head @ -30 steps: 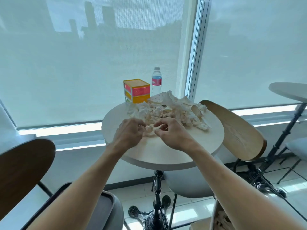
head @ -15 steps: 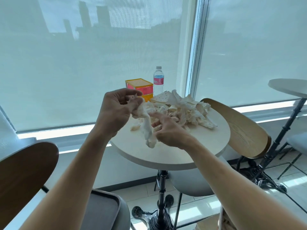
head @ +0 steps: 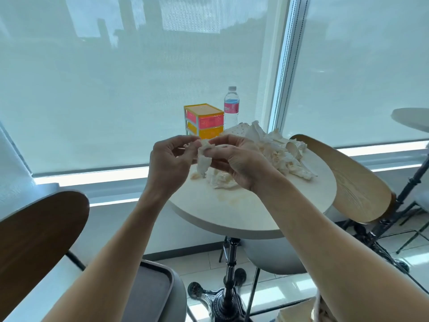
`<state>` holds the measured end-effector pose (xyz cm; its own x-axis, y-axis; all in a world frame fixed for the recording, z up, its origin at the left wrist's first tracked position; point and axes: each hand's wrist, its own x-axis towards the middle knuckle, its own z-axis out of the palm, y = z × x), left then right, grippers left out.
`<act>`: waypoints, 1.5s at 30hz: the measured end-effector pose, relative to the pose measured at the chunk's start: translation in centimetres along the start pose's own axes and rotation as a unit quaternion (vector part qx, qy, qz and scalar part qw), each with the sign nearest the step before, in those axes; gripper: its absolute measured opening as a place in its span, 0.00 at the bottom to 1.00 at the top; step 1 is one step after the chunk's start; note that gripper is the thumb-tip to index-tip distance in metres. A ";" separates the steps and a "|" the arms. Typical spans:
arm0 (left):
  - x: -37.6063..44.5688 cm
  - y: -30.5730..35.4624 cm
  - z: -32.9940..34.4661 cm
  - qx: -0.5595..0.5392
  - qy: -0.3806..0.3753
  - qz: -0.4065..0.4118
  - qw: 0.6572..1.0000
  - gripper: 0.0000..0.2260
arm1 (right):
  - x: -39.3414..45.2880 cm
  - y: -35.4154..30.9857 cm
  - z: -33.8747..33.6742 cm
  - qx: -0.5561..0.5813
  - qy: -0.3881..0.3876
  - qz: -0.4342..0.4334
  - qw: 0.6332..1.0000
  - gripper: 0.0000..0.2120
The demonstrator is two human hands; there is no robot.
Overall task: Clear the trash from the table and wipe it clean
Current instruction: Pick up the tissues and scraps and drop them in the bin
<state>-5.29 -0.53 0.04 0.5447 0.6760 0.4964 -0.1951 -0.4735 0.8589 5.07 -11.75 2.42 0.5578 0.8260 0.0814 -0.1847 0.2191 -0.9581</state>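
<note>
Blinds (head: 139, 89) were drawn across the whole window at twelve o'clock. Below them a round pale table (head: 232, 212) on a black pedestal was seen, with wooden chair backs at three o'clock (head: 348, 182) and nine o'clock (head: 34, 240). A heap of crumpled tissues (head: 278, 152) was spread over the table's far half, toward one o'clock. A yellow and pink drawer box (head: 204, 122) and a water bottle (head: 231, 105) were stood at the table's twelve o'clock edge. A single tissue (head: 203, 159) was held raised above the tabletop, pinched between the curled fingers of the left hand (head: 169, 163) and the right hand (head: 236, 163), its lower end hanging free.
</note>
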 end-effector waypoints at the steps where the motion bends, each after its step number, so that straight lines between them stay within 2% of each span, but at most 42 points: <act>1: -0.1 0.0 0.0 -0.019 -0.023 -0.005 1.000 0.04 | 0.3 0.0 0.1 0.009 0.018 -0.006 1.000 0.08; 4: -0.3 -0.3 -0.2 -0.055 -0.088 0.000 0.995 0.08 | 1.0 0.0 0.6 0.022 0.048 -0.014 0.998 0.08; 6: 0.0 -0.7 -0.5 -0.035 -0.095 0.014 0.995 0.10 | 1.5 0.0 0.7 0.000 0.039 -0.012 0.999 0.08; 10: 0.6 -1.9 -1.2 -0.004 -0.043 -0.008 0.999 0.07 | 2.7 0.2 0.3 -0.112 -0.004 0.005 0.994 0.03; 13: 0.9 -2.8 -1.6 0.008 0.004 -0.037 0.999 0.08 | 4.2 1.7 -0.2 -0.271 0.034 -0.029 0.962 0.06; 14: 0.9 -3.0 -1.6 0.010 0.019 -0.047 0.999 0.10 | 4.7 2.3 -0.2 -0.350 0.047 -0.056 0.934 0.08; 16: 0.9 -3.1 -1.9 0.018 0.035 -0.057 0.998 0.11 | 5.7 3.6 -0.1 -0.522 0.036 -0.092 0.847 0.13; 19: 0.7 -3.0 -2.5 0.020 0.035 -0.062 0.997 0.11 | 6.4 5.0 0.6 -0.705 -0.052 -0.066 0.704 0.18; 21: 0.4 -3.1 -2.9 0.031 0.040 -0.069 0.996 0.11 | 6.9 5.8 1.1 -0.785 -0.083 -0.081 0.609 0.16; 22: 0.3 -3.1 -3.1 0.036 0.040 -0.073 0.996 0.11 | 7.2 6.1 1.3 -0.803 -0.083 -0.093 0.583 0.14; 23: 0.2 -3.1 -3.2 0.036 0.039 -0.075 0.996 0.10 | 7.4 6.3 1.4 -0.807 -0.075 -0.102 0.577 0.12; 25: -0.1 -3.0 -3.3 0.032 0.032 -0.074 0.996 0.06 | 7.5 6.3 1.6 -0.786 -0.055 -0.109 0.606 0.09; 30: -1.2 -2.3 -3.0 0.028 0.029 -0.075 0.996 0.07 | 6.3 4.2 1.5 -0.608 0.023 -0.170 0.775 0.11; 34: -2.2 -1.7 -2.1 0.016 0.038 -0.086 0.995 0.08 | 4.2 1.1 1.2 -0.462 0.075 -0.197 0.862 0.10; 38: -3.2 -0.7 -0.7 0.007 0.047 -0.095 0.994 0.08 | 1.9 -1.8 -0.2 -0.353 0.118 -0.224 0.901 0.07; 41: -4.1 0.4 0.7 0.000 0.059 -0.092 0.994 0.03 | -0.3 -3.8 -2.2 -0.316 0.145 -0.236 0.907 0.07; 45: -5.5 1.9 3.1 -0.002 0.051 -0.084 0.995 0.05 | -3.6 -5.1 -5.7 -0.300 0.177 -0.235 0.907 0.07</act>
<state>-6.16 -6.90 -1.41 0.4846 0.7993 0.3555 -0.1124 -0.3461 0.9314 8.59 -18.81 5.48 0.7059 0.4720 0.5281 0.5557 0.0932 -0.8261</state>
